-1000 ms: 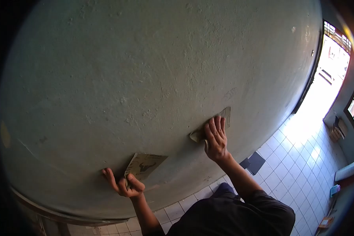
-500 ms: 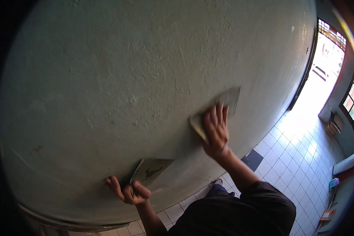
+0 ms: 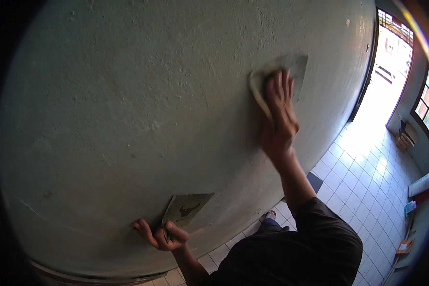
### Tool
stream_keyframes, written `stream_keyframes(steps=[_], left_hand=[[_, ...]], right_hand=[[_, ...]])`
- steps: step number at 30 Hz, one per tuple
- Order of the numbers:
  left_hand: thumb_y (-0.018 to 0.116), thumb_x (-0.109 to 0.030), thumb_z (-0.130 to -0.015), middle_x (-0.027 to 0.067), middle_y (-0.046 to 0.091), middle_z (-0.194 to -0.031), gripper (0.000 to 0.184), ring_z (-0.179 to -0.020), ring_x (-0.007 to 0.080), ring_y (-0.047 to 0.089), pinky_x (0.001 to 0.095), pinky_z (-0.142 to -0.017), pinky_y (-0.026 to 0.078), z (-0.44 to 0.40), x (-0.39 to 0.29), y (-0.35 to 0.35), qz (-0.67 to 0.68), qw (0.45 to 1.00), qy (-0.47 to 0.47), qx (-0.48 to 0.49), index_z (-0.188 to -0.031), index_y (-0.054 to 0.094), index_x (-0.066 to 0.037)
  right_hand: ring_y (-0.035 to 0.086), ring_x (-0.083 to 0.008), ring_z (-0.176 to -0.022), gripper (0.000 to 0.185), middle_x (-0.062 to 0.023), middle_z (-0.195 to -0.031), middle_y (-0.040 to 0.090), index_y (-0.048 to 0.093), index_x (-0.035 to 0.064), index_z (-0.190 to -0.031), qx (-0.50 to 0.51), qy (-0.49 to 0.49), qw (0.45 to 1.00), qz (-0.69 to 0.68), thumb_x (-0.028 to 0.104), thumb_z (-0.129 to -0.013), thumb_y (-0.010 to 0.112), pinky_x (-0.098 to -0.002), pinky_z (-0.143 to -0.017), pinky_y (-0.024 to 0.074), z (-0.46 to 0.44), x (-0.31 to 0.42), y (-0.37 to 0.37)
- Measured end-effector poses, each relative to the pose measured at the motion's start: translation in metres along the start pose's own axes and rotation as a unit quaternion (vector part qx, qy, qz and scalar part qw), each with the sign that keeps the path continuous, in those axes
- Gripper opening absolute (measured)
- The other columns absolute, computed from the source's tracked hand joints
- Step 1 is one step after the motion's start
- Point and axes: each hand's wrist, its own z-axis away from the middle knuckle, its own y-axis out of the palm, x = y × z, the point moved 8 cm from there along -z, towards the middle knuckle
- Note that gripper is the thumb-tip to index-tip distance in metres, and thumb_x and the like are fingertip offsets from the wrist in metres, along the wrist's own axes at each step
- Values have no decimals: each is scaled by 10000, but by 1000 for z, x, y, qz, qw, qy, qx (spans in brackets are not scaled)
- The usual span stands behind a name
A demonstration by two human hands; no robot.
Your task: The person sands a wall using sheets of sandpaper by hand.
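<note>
My right hand (image 3: 282, 112) lies with fingers extended over a pale sheet of sandpaper (image 3: 298, 69), pressing it against the grey-green wall (image 3: 128, 105). One edge of that sheet curls up beside the fingers, and the sheet is slightly blurred. Lower down, my left hand (image 3: 163, 237) pinches a second sandpaper sheet (image 3: 191, 204) by its lower corner, between thumb and fingers. A dark bull-like print shows on this sheet's back. The outer fingers of the left hand reach out to the wall. Rough bumps and scratches mark the wall's painted surface.
White floor tiles (image 3: 348, 181) run along the wall's foot, with a dark flat piece (image 3: 314, 181) on them. A bright open doorway (image 3: 386, 66) stands at the right. Beyond it are a window (image 3: 426, 100) and a stack of boxes (image 3: 405, 136).
My right hand has slid up and slightly right along the wall with its sandpaper. The left hand still grips its sheet in nearly the same place. The view has shifted slightly.
</note>
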Motion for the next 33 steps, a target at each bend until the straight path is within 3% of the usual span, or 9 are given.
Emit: stream_keyframes(steps=[3, 5, 7, 13, 16, 19, 26, 31, 33], left_hand=[[497, -113, -1027, 380, 477, -1435, 236, -1390, 592, 417, 742, -1155, 300, 0, -1, -1, 6, 1000, 5, -15, -838, 433, 12], [495, -113, -1027, 380, 477, -1438, 234, -1395, 586, 416, 736, -1157, 302, -2, -1, 1, 8, 1000, 6, -18, -839, 437, 13], [494, -113, -1028, 380, 477, -1440, 232, -1400, 580, 415, 729, -1158, 304, 0, -1, -1, 13, 1000, 8, -10, -840, 442, 13], [505, -103, -1018, 375, 481, -1444, 234, -1410, 567, 413, 714, -1166, 306, -4, -3, 1, -9, 1000, 10, 3, -827, 456, 23], [515, -99, -1014, 370, 484, -1441, 240, -1411, 566, 412, 715, -1165, 307, -2, 0, 1, 2, 1000, 14, -17, -818, 456, 26], [525, -169, -1014, 364, 517, -1424, 276, -1434, 538, 402, 683, -1186, 284, 1, 5, 1, 20, 999, -6, -28, -793, 468, -14], [521, -131, -1019, 366, 495, -1436, 262, -1425, 560, 396, 706, -1173, 293, -5, -1, 0, 16, 1000, 2, -19, -809, 456, 13], [521, -105, -1025, 363, 487, -1440, 247, -1410, 577, 402, 732, -1157, 304, -4, 1, -1, 22, 999, 13, -20, -834, 452, 34], [523, -100, -1021, 365, 487, -1437, 233, -1409, 578, 404, 742, -1153, 301, -5, 0, -1, 21, 1000, 10, -15, -844, 455, 36]], right_hand=[[403, -496, -1447, 365, -300, -1469, 534, 616, -78, -1326, 90, 56, 994, -35, 44, -982, 596, -675, -1199, 227, 88, 33, 10], [453, -513, -1409, 368, -294, -1426, 571, 635, -75, -1285, 87, 53, 994, -31, 65, -945, 658, -665, -1199, 239, 138, 51, 6], [442, -508, -1420, 377, -282, -1424, 578, 639, -52, -1298, 104, 36, 993, -45, 67, -941, 665, -645, -1208, 248, 126, 45, 5], [363, -433, -1483, 452, -227, -1536, 496, 572, -7, -1423, -18, 34, 999, -23, -4, -971, 572, -611, -1233, 229, -22, -16, -8], [370, -438, -1480, 448, -243, -1542, 483, 565, -15, -1428, 1, 43, 999, -17, -42, -983, 523, -634, -1220, 237, 24, 8, -2], [410, -439, -1459, 380, -256, -1485, 538, 601, -46, -1366, 68, 69, 995, -28, -1, -988, 591, -624, -1201, 299, 102, 49, 3], [353, -411, -1495, 447, -224, -1534, 499, 586, -41, -1400, 28, 24, 999, -36, 51, -968, 648, -590, -1240, 244, 2, 15, -5], [326, -396, -1510, 439, -209, -1535, 502, 583, -40, -1403, 57, 48, 997, -35, 57, -978, 637, -590, -1247, 229, 66, 27, 0], [328, -396, -1511, 452, -217, -1533, 503, 583, -48, -1400, 35, 15, 999, -20, 50, -963, 641, -589, -1249, 222, 69, 31, -3]])
